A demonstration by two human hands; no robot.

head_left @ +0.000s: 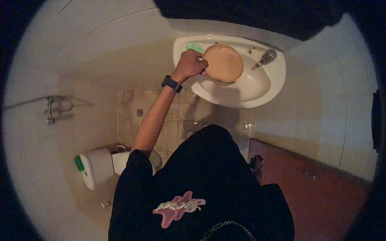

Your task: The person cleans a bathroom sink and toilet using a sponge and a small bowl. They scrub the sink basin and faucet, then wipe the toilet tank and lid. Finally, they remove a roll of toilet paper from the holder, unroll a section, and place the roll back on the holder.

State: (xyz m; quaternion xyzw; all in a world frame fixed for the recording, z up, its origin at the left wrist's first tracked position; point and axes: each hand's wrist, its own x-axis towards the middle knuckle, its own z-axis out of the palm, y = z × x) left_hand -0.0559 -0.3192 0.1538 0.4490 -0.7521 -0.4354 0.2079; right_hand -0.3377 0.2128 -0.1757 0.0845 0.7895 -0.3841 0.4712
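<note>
While left hand point(189, 64) grips tan plate point(223, 62), white sink point(257, 86) sits beneath.

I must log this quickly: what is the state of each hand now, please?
Left hand: closed grip on the rim of the tan plate, over the white sink.
Right hand: not in view.

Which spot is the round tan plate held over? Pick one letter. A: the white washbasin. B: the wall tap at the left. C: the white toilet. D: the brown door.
A: the left hand grips the edge of the round tan plate right above the bowl of the white washbasin, beside its metal tap; the white toilet sits lower left, well apart from the plate.
</note>
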